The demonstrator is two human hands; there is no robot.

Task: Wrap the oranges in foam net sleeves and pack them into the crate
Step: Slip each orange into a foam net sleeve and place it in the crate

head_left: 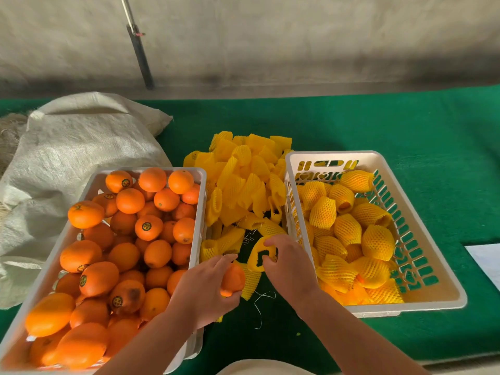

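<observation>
My left hand (207, 286) grips a bare orange (233, 280) just right of the white crate of loose oranges (201, 185). My right hand (289, 263) pinches the open mouth of a yellow foam net sleeve (258, 257), a short gap right of the orange. A heap of empty yellow sleeves (243, 182) lies between the two crates. On the right stands a white slotted crate (422, 255) holding several oranges wrapped in yellow sleeves (349, 228).
A white woven sack (73, 155) lies at the back left on the green cloth (378, 125). A dark pole (140, 55) leans against the grey wall behind. White paper (487, 261) shows at the right edge. Loose threads (261, 307) lie near my hands.
</observation>
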